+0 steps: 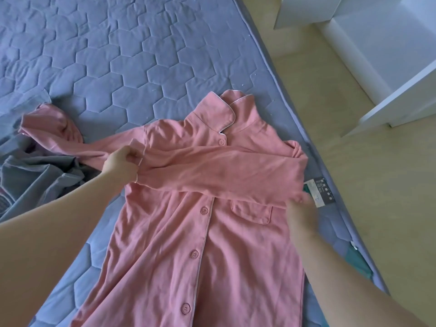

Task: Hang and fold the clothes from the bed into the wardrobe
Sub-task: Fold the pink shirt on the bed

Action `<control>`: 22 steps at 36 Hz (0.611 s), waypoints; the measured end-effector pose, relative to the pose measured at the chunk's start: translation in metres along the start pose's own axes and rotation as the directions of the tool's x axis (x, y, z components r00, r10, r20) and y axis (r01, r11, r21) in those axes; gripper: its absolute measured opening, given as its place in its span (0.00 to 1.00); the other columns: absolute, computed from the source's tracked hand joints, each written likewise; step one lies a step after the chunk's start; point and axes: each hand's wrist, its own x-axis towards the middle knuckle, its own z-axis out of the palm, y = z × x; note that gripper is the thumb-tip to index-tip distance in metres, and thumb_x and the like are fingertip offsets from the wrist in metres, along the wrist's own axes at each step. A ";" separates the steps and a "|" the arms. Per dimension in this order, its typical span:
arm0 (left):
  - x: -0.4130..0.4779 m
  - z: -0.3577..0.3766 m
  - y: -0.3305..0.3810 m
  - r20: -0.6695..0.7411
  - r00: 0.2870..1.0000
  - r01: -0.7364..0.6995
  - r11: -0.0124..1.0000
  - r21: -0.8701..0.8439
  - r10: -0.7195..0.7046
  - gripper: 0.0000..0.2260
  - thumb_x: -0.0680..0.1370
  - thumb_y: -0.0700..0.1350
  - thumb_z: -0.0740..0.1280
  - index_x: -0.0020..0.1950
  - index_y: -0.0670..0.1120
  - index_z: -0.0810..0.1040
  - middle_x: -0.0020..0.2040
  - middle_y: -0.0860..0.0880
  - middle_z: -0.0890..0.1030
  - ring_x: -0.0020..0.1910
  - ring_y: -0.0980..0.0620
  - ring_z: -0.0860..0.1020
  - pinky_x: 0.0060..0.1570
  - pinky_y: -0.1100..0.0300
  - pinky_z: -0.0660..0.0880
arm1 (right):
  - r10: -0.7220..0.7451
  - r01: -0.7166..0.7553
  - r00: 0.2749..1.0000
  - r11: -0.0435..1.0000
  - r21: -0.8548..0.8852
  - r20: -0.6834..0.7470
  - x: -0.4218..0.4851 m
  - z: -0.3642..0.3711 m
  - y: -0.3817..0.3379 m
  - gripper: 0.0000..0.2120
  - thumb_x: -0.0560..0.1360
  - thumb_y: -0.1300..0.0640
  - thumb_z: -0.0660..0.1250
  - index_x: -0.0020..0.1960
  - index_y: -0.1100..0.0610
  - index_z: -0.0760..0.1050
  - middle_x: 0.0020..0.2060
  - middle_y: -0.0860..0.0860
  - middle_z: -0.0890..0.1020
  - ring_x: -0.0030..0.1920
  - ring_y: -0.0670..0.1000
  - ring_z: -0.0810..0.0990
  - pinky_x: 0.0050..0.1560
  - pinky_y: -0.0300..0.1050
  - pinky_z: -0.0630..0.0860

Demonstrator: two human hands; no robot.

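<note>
At the bed's (99, 55) left edge we see a rumpled grey garment (35, 175), with the shirt's (188, 232) far sleeve trailing onto it. Our left hand (121, 161) is clenched on the cuff of the other sleeve (212, 171), pinching it between thumb and curled fingers. That sleeve is folded straight across the chest, stretching from this grip toward the bed's right edge. The pink buttoned shirt itself lies face up on the quilt, collar away from us, hem near us, pocket just below the sleeve. Our right hand (302, 208) is blurred at the shirt's right side, fingers against the fabric by the sleeve fold; we cannot tell whether it grasps. Just beyond it, a dark label (324, 190) sits at the bed's right edge, its writing too small to read. A white wardrobe (389, 67) stands on the floor to the right.
</note>
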 end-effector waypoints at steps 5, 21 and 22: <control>0.004 0.007 -0.011 -0.033 0.999 0.011 1.000 0.026 -0.010 0.28 0.70 0.28 0.61 0.67 0.48 0.68 0.55 0.42 0.76 0.45 0.44 0.73 0.41 0.56 0.69 | -0.179 0.208 0.962 0.969 -0.133 0.206 -0.014 0.030 -0.019 0.19 0.73 0.62 0.62 0.64 0.56 0.73 0.61 0.55 0.76 0.60 0.56 0.74 0.57 0.47 0.70; 0.037 -0.033 -0.042 0.316 0.755 0.588 0.380 -0.714 -0.574 0.07 0.75 0.53 0.68 0.46 0.51 0.75 0.40 0.52 0.75 0.43 0.55 0.77 0.44 0.62 0.73 | -0.005 0.244 0.869 0.874 -0.421 0.494 -0.017 0.093 -0.009 0.36 0.72 0.55 0.66 0.75 0.57 0.54 0.75 0.55 0.57 0.74 0.56 0.55 0.73 0.50 0.53; 0.040 -0.038 -0.041 0.348 0.767 0.591 0.379 -0.712 -0.539 0.06 0.75 0.53 0.67 0.43 0.52 0.74 0.36 0.53 0.73 0.39 0.57 0.76 0.41 0.64 0.72 | 0.000 0.241 0.873 0.870 -0.430 0.488 -0.017 0.095 -0.008 0.36 0.72 0.55 0.66 0.76 0.57 0.54 0.75 0.55 0.57 0.75 0.56 0.54 0.73 0.50 0.53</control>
